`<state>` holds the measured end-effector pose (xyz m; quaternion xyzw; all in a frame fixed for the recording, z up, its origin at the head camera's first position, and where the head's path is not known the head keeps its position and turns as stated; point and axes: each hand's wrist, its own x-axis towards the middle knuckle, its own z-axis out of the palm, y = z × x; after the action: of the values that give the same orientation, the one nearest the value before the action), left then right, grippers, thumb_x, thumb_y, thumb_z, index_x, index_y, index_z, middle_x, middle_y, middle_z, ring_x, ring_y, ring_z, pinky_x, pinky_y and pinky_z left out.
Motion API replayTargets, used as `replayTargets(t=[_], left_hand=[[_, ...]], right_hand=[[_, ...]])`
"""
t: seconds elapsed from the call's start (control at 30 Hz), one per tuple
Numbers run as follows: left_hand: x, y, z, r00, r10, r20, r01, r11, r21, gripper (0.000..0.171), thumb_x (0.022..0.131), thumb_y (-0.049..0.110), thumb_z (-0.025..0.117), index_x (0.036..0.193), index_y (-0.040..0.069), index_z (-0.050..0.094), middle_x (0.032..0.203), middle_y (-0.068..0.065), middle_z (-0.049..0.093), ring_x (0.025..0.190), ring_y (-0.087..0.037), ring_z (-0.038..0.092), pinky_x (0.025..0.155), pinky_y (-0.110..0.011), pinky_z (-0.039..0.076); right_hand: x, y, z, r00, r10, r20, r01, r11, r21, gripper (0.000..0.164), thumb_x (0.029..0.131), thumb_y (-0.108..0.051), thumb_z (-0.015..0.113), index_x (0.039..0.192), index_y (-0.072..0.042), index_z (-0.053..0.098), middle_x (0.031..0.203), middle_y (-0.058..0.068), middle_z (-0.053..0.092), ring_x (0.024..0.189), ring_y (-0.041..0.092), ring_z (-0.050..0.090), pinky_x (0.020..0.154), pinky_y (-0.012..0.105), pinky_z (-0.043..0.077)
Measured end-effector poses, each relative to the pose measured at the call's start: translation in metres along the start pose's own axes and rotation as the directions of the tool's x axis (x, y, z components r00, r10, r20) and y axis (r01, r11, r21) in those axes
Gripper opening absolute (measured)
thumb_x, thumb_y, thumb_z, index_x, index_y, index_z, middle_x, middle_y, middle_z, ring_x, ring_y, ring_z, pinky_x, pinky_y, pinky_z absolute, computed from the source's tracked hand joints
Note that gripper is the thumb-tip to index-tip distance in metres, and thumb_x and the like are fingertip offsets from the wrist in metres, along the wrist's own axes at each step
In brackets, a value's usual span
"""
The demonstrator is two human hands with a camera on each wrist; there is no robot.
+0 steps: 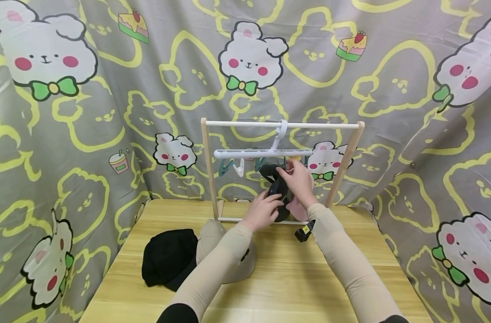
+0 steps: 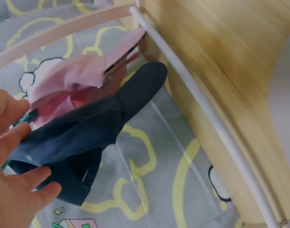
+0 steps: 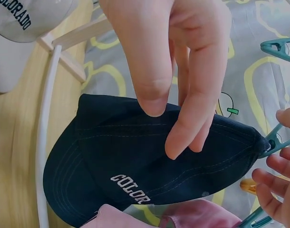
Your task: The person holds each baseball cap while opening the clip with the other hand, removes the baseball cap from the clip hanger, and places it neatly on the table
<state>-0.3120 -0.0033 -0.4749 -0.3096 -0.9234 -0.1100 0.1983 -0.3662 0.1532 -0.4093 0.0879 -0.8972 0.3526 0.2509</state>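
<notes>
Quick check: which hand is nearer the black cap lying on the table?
Left. The left hand is at the navy cap, beyond and to the right of the black cap; the right hand is farther right and higher, just under the hanger.

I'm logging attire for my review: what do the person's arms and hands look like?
Beige sleeves reach both wrists; black fabric shows behind them, toward the elbows. The left hand and right hand are gloveless. A small black device with a yellow patch sits at the right wrist.
</notes>
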Motion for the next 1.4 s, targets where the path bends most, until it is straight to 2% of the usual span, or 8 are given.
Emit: replayTargets(t=[0.13, 0.23, 0.37, 0.57, 0.77, 0.93, 1.13, 1.4], left_hand=[[0.003, -0.002, 0.001, 1.0, 0.012, 0.0, -0.012, 1.0, 0.017, 0.025, 0.095, 0.023, 0.058, 0.117, 0.025, 0.071, 0.14, 0.002, 0.058, 0.135, -0.036, 0.047, 0.11, -0.049, 0.043], [0.005, -0.003, 0.0, 1.0, 0.005, 0.007, -0.005, 1.0, -0.002, 0.025, 0.096, 0.023, 0.057, 0.117, 0.025, 0.071, 0.14, 0.001, 0.057, 0.135, -0.035, 0.047, 0.11, -0.049, 0.043], [0.006, -0.004, -0.002, 1.0, -0.004, 0.007, 0.004, 0.999, -0.039, 0.026, 0.095, 0.021, 0.058, 0.117, 0.022, 0.071, 0.138, -0.002, 0.059, 0.131, -0.029, 0.051, 0.111, -0.042, 0.042], [0.006, -0.007, -0.001, 0.998, 0.005, -0.059, -0.011, 0.994, -0.109, 0.024, 0.095, 0.017, 0.057, 0.114, 0.016, 0.071, 0.128, -0.003, 0.065, 0.121, -0.024, 0.056, 0.109, -0.033, 0.043], [0.003, -0.008, -0.001, 0.991, 0.025, -0.128, -0.036, 0.996, -0.081, 0.021, 0.094, 0.017, 0.058, 0.108, 0.017, 0.074, 0.12, -0.002, 0.067, 0.113, -0.023, 0.058, 0.104, -0.033, 0.045], [0.0, -0.011, 0.0, 0.987, 0.042, -0.157, -0.05, 0.997, -0.052, 0.018, 0.09, 0.014, 0.065, 0.104, 0.018, 0.075, 0.115, -0.001, 0.067, 0.109, -0.023, 0.057, 0.102, -0.034, 0.046], [-0.002, -0.015, 0.002, 0.97, 0.071, -0.231, -0.083, 0.996, -0.041, 0.019, 0.085, 0.007, 0.071, 0.1, 0.018, 0.075, 0.108, 0.0, 0.067, 0.103, -0.022, 0.057, 0.099, -0.033, 0.047], [-0.006, -0.02, 0.004, 0.952, 0.057, -0.299, -0.085, 0.993, -0.081, 0.024, 0.086, -0.001, 0.067, 0.094, 0.02, 0.075, 0.103, -0.002, 0.063, 0.099, -0.023, 0.054, 0.096, -0.035, 0.048]], right_hand=[[0.001, 0.001, 0.001, 1.0, -0.005, 0.009, 0.005, 1.0, 0.004, 0.048, 0.09, -0.047, 0.065, 0.116, -0.008, 0.061, 0.104, 0.01, 0.068, 0.091, 0.026, 0.068, 0.078, 0.042, 0.054], [0.001, 0.001, 0.003, 1.0, -0.016, 0.02, 0.016, 1.0, 0.027, 0.047, 0.09, -0.046, 0.065, 0.116, -0.007, 0.061, 0.103, 0.012, 0.067, 0.091, 0.027, 0.067, 0.077, 0.043, 0.055], [0.001, 0.001, 0.004, 0.999, -0.026, 0.029, 0.024, 0.999, 0.047, 0.047, 0.09, -0.045, 0.066, 0.116, -0.005, 0.06, 0.102, 0.012, 0.066, 0.09, 0.027, 0.066, 0.076, 0.042, 0.056], [0.003, -0.003, 0.004, 0.999, -0.023, 0.029, 0.022, 0.999, 0.045, 0.044, 0.089, -0.044, 0.067, 0.111, -0.006, 0.061, 0.1, 0.012, 0.067, 0.089, 0.027, 0.067, 0.075, 0.043, 0.055], [0.004, -0.005, 0.005, 0.998, -0.037, 0.04, 0.037, 0.999, 0.019, 0.037, 0.09, -0.043, 0.067, 0.1, -0.007, 0.062, 0.101, 0.012, 0.067, 0.087, 0.028, 0.067, 0.075, 0.043, 0.053], [0.003, -0.005, 0.007, 0.996, -0.032, 0.081, 0.029, 0.998, 0.047, 0.038, 0.09, -0.043, 0.066, 0.101, -0.007, 0.061, 0.104, 0.013, 0.064, 0.084, 0.027, 0.063, 0.07, 0.04, 0.052], [0.002, -0.004, 0.008, 0.996, -0.023, 0.088, 0.017, 0.997, 0.077, 0.04, 0.09, -0.042, 0.067, 0.107, -0.006, 0.059, 0.104, 0.013, 0.061, 0.085, 0.026, 0.06, 0.07, 0.038, 0.051], [0.0, -0.003, 0.01, 0.997, -0.032, 0.066, 0.025, 0.995, 0.095, 0.039, 0.09, -0.041, 0.067, 0.105, -0.006, 0.058, 0.099, 0.012, 0.06, 0.083, 0.025, 0.062, 0.067, 0.036, 0.05]])
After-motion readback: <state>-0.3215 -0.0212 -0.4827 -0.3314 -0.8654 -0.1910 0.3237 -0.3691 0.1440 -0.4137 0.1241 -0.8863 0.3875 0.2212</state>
